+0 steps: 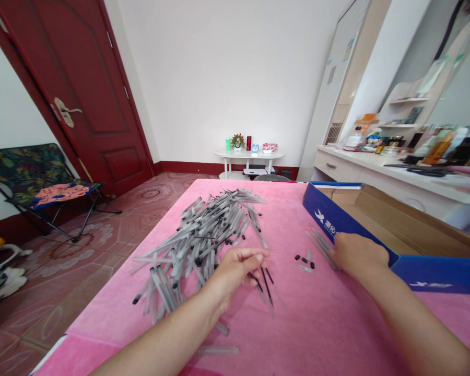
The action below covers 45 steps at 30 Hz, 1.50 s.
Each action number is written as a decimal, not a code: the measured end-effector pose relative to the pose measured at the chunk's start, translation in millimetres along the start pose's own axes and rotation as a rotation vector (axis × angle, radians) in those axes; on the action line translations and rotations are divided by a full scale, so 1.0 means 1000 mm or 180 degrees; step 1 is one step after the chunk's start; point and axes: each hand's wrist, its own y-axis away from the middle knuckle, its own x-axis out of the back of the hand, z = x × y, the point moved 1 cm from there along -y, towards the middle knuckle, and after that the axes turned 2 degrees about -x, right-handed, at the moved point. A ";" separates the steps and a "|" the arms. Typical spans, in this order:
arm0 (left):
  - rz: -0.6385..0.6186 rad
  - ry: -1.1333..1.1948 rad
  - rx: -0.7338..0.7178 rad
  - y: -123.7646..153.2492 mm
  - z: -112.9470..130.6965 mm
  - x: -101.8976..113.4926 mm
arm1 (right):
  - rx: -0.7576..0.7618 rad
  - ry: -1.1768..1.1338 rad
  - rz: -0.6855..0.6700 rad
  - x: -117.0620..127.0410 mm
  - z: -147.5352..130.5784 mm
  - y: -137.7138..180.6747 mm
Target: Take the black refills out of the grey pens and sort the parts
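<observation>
A big heap of grey pen barrels lies on a pink tablecloth. My left hand rests at the heap's right edge, palm turned up and fingers curled; whether it holds anything is hidden. Thin black refills lie just right of it. My right hand is closed over a small bunch of grey pens beside the blue wall of a cardboard box. A few small black caps lie between the two hands.
The open box takes up the table's right side. A white dresser with bottles stands to the right, a folding chair and red door to the left, a small white table at the far wall.
</observation>
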 end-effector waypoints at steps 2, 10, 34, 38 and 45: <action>-0.0021 -0.0001 -0.0005 0.000 0.000 0.000 | 0.0027 -0.0014 -0.0083 -0.001 0.000 0.000; -0.0083 -0.0016 -0.0003 0.000 0.000 0.001 | 0.0052 -0.0099 -0.0077 -0.012 -0.001 -0.004; -0.0031 -0.0074 -0.0176 -0.006 0.006 0.014 | 0.0823 -0.0911 -0.0217 -0.024 -0.024 0.001; 0.0023 -0.0053 -0.0192 -0.008 0.007 0.017 | 0.0927 -0.0961 -0.0305 -0.024 -0.016 -0.004; -0.0001 -0.0031 -0.0169 -0.009 0.006 0.018 | 0.0929 -0.0904 -0.0488 -0.027 -0.002 -0.012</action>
